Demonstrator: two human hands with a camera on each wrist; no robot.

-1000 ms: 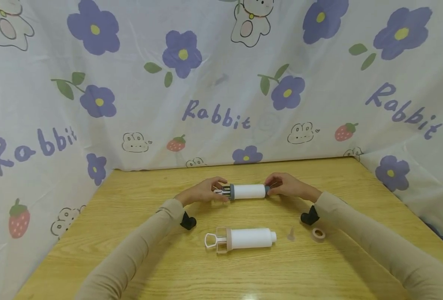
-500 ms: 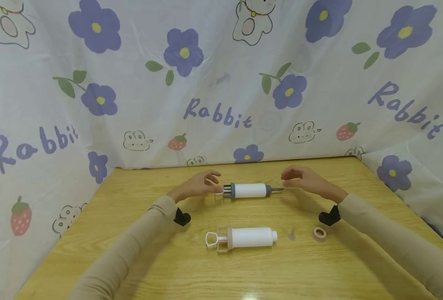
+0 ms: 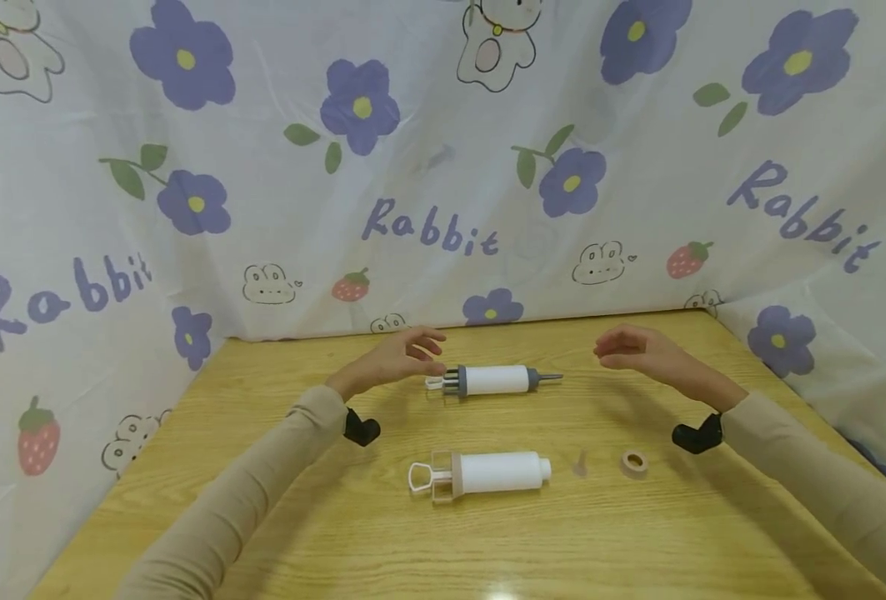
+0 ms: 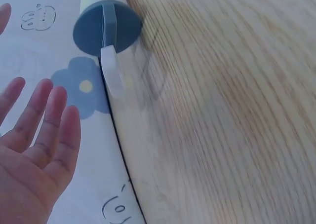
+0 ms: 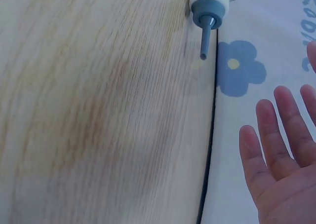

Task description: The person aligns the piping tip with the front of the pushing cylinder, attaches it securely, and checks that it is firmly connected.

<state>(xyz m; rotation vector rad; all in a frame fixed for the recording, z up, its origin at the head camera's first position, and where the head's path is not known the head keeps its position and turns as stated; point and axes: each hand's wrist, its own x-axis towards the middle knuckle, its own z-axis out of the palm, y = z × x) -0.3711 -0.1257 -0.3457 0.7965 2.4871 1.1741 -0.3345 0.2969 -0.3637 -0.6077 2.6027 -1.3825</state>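
Observation:
A large syringe with a white barrel [image 3: 496, 380] and blue-grey end fittings lies across the back of the table. Its slim blue-grey nozzle [image 5: 205, 39] points right; the white plunger handle [image 4: 113, 71] is at the left end. Beside that handle hovers my left hand [image 3: 390, 360], its fingers loosely extended and holding nothing. To the right of the nozzle, with a gap between, my right hand [image 3: 656, 360] is raised with relaxed fingers, also holding nothing. In front lies a second syringe [image 3: 501, 472], white with beige fittings and a white plunger handle.
A small beige cone-shaped nozzle [image 3: 581, 465] and a beige ring [image 3: 634, 463] lie right of the nearer syringe. Behind the wooden table [image 3: 322, 533] hangs a white cloth [image 3: 427, 283] printed with flowers and rabbits.
My right hand has let go of the far syringe's nozzle end and moved right, uncovering the nozzle. My left hand has drawn back slightly to the left, off the plunger end.

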